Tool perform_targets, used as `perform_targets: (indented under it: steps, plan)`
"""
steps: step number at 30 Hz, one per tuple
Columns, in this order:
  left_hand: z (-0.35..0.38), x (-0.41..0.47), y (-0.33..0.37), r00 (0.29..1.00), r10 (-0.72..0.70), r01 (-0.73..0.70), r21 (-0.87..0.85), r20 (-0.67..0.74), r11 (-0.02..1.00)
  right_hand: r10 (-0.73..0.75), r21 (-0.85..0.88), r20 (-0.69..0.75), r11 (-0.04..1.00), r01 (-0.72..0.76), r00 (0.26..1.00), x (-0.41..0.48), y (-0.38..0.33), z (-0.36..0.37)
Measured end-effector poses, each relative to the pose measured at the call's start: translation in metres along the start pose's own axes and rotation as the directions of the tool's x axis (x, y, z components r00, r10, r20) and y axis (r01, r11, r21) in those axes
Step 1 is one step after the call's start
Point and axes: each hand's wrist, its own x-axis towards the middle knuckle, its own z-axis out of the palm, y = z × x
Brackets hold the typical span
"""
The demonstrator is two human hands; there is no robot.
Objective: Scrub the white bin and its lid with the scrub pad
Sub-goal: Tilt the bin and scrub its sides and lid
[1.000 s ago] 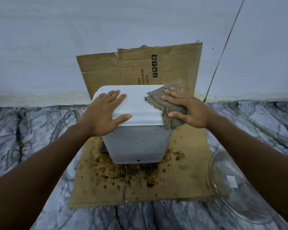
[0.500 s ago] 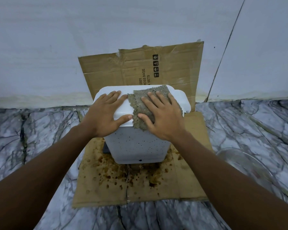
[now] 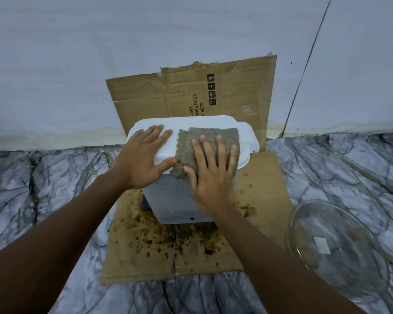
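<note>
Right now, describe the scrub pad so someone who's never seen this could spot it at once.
Find the stained cardboard sheet on the marble floor; a white bin stands on it, closed by a white lid. The scrub pad lies flat on that lid under the right hand, the only rough grey-green thing there.

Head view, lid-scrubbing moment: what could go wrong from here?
1. The white bin stands on stained, seemingly wet cardboard; sideways strokes could make it slide or tip, though the left hand lies flat on the lid, steadying it.
2. The right hand only presses flat on the scrub pad, so the pad could slip off the lid's edge.
3. A glass bowl sits near the right forearm; a wide stroke might knock it.
</note>
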Motion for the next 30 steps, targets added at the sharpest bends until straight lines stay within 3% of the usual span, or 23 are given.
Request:
perform_targets:
  steps: [3, 5, 9, 13, 17, 21, 26, 30]
  plan:
    - [-0.001, 0.001, 0.001, 1.0, -0.015, 0.015, -0.018, -0.012, 1.0, -0.234, -0.003, -0.009, 0.972, 0.234, 0.972, 0.007, 0.042, -0.001]
    - [-0.002, 0.001, 0.001, 1.0, -0.018, 0.017, -0.016, -0.018, 1.0, -0.309, 0.056, -0.001, 0.95, 0.308, 0.951, 0.013, 0.077, -0.006]
    - [-0.002, 0.002, 0.0, 1.0, -0.016, 0.015, -0.013, -0.013, 1.0, -0.255, 0.172, 0.02, 0.953, 0.248, 0.967, 0.022, 0.106, -0.016]
    - [-0.001, 0.002, -0.001, 1.0, -0.017, 0.017, -0.002, -0.011, 1.0, -0.133, 0.043, -0.005, 0.99, 0.133, 0.991, 0.014, 0.062, -0.01]
    - [0.0, 0.002, 0.0, 1.0, -0.016, 0.016, -0.004, -0.009, 1.0, -0.265, -0.049, 0.034, 0.963, 0.266, 0.964, 0.012, 0.049, -0.008]
    - [-0.001, 0.005, 0.0, 1.0, -0.018, 0.018, -0.006, -0.004, 1.0, -0.414, 0.112, 0.068, 0.907, 0.405, 0.908, 0.028, 0.098, -0.014]
    - [-0.002, 0.003, -0.001, 1.0, -0.02, 0.02, -0.012, 0.007, 1.0, -0.275, 0.348, 0.073, 0.908, 0.234, 0.959, 0.031, 0.133, -0.02]
    - [0.0, 0.003, -0.001, 1.0, -0.018, 0.018, -0.005, 0.01, 1.0, -0.142, 0.178, 0.07, 0.976, 0.127, 0.987, 0.027, 0.092, -0.017]
